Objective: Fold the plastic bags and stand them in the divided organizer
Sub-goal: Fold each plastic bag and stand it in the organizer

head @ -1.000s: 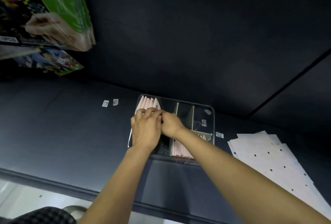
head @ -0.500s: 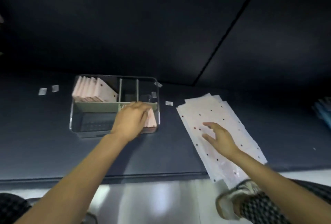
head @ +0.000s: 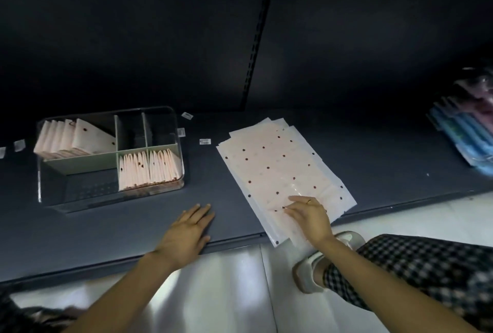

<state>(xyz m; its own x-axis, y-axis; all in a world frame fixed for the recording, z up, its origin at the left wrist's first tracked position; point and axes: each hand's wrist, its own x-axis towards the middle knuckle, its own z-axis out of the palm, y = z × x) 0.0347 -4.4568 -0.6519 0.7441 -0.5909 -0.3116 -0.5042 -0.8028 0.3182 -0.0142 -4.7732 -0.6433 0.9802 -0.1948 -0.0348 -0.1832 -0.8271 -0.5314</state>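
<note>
A clear divided organizer [head: 45,194] stands on the dark shelf at the left. Folded pink bags [head: 73,140] stand in its back left compartment, and more folded bags [head: 148,170] fill its front right one. A flat stack of pale pink dotted plastic bags [head: 277,170] lies to the right, its near end hanging over the shelf edge. My right hand [head: 310,216] rests on the near end of that stack with its fingertips on the top bag. My left hand [head: 186,231] lies flat, fingers straight, on the bare shelf between organizer and stack.
The dark shelf [head: 133,226] has a front edge just below my hands, with a pale floor beneath. Small white labels [head: 205,141] lie near the organizer. Blue and pink packets [head: 466,132] sit at the far right. My checked trouser leg and shoe [head: 317,266] are below the stack.
My left hand left the organizer's front right compartment and now lies flat on the shelf. My right hand slid nearer along the stack to its near end. The view shifted right and down.
</note>
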